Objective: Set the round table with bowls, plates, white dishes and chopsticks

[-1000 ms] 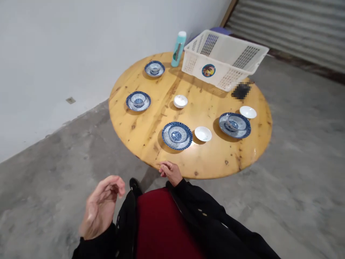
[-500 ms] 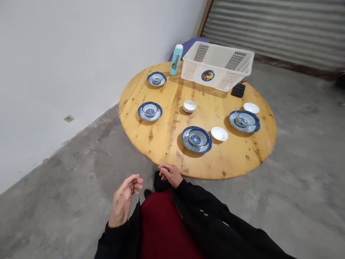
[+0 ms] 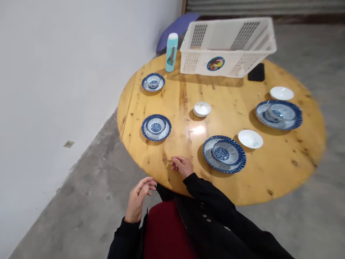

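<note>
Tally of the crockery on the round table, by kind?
Blue-and-white plates, each with a bowl on it: 4
Single white dishes: 2
Stacks of white dishes: 1
Total: 7 lots

A garage-like unit is being used here, being marked out by its bare concrete floor [image 3: 81,216], white wall [image 3: 67,72] and corrugated roller shutter [image 3: 264,6].

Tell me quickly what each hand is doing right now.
Left hand: half open, empty.
Right hand: half open, empty.
</note>
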